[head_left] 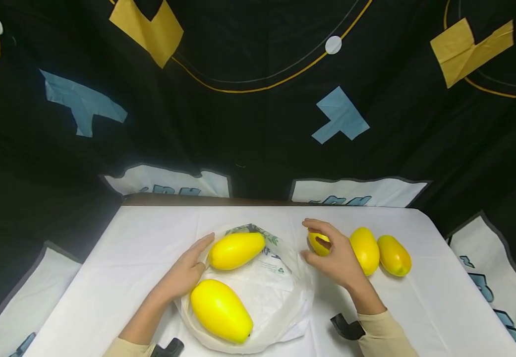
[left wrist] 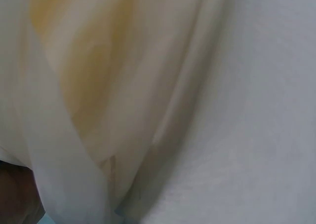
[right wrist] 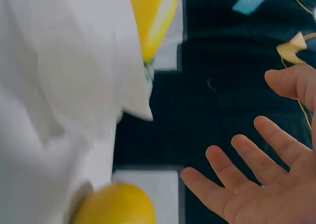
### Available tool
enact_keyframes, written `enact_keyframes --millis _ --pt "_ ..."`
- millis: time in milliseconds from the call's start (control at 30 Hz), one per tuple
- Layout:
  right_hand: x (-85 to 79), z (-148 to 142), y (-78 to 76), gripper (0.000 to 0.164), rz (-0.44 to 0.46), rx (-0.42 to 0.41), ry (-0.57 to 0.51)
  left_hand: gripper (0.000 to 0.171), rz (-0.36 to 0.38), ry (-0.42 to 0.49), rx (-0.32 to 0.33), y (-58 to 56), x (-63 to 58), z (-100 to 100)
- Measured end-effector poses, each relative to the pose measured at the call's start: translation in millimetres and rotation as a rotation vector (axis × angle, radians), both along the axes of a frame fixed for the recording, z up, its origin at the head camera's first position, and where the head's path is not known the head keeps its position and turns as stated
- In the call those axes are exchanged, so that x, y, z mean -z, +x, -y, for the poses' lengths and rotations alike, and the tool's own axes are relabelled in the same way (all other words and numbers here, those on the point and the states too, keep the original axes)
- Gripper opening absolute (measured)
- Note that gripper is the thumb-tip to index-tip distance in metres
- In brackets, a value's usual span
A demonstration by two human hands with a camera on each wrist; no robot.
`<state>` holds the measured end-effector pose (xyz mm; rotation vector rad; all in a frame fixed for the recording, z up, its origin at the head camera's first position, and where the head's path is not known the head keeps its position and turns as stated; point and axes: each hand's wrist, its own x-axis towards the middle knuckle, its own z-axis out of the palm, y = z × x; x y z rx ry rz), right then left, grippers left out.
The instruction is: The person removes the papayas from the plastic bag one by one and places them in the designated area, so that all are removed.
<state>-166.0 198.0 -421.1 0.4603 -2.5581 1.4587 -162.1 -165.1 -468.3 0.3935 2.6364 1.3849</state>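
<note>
A white plastic bag (head_left: 280,277) lies with its mouth wide, two smooth yellow mango-shaped fruits inside: one at the back (head_left: 237,251), a bigger one at the front (head_left: 221,311). My left hand (head_left: 185,270) holds the bag's left rim, index finger stretched forward; the left wrist view shows mostly plastic (left wrist: 123,86). On the right, my right hand (head_left: 335,253) hovers over another yellow fruit (head_left: 315,242), partly hidden behind the fingers. The fingers of that hand (right wrist: 266,174) are spread and hold nothing in the right wrist view.
Two more yellow fruits (head_left: 365,250) (head_left: 394,256) rest on the white table (head_left: 436,297), right of my right hand. A black curtain (head_left: 249,134) with taped shapes hangs behind the table's far edge. Black wrist mounts (head_left: 347,328) show below both hands.
</note>
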Motion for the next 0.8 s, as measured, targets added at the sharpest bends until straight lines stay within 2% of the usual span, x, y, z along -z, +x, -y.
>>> enact_keyframes --millis 233,467,800 --pt "5.3 34 2.2 0.058 -0.008 -0.176 -0.004 0.067 0.008 -0.002 -0.005 0.4 -0.8 1" --pt "4.7 61 10.4 0.059 0.041 -0.363 -0.027 0.065 0.0 -0.01 -0.004 0.9 -0.2 1" --pt "11.0 88 24.2 0.054 0.053 -0.513 0.073 0.065 -0.019 -0.018 -0.001 -0.4 0.4 0"
